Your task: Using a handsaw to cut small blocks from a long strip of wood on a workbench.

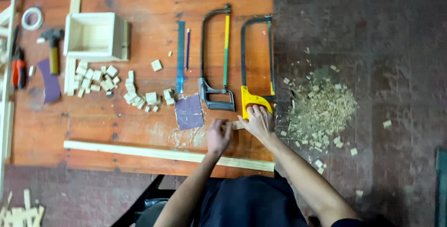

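Fingers of both hands point(219, 134) point(258, 121) closed on small pale wood block point(237, 125), yellow-handled hacksaw point(255, 64) beside.

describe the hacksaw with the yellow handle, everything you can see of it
The yellow-handled hacksaw lies flat on the orange-brown wooden table near its right edge, a dark metal frame arching over a thin blade, handle toward the person. It lies parallel to a grey-handled hacksaw on its left, apart from it. The right hand rests at the bright yellow grip, fingertips touching it. Nothing else touches it.
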